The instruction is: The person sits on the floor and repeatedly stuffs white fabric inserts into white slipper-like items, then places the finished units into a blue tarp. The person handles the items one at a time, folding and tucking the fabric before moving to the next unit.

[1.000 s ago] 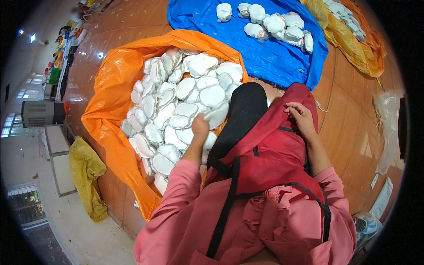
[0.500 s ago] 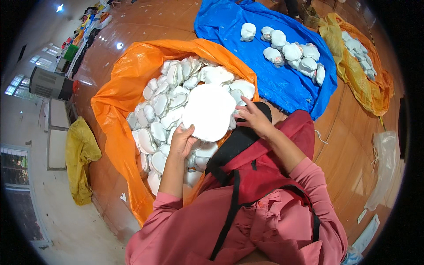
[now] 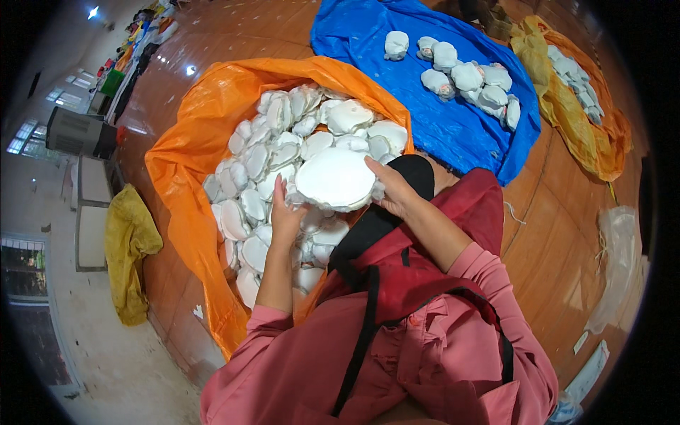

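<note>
A white, oval padded piece [image 3: 336, 177] with a smooth face and a ragged lower edge is held up before me. My right hand [image 3: 394, 188] grips its right edge, thumb on top and the other fingers hidden beneath. By its lower left edge is my left hand [image 3: 286, 218], fingers stretched and thumb apart; whether the thumb touches the piece I cannot tell. Below both hands, a heap of similar white pieces [image 3: 255, 205] fills an opened orange sack [image 3: 185, 142].
Beyond the orange sack lies a blue sheet [image 3: 368, 78] with several white bundles [image 3: 467, 76]. At the far right a yellow-orange sack [image 3: 559, 127] holds more white pieces. A crumpled yellow sack [image 3: 131, 255] is on the left. My knee in dark red cloth [image 3: 467, 212] borders the heap.
The padded piece has tilted, its face now a flatter oval. My right hand has closed on its right edge, while my left hand has let go of its lower left edge and spread its fingers.
</note>
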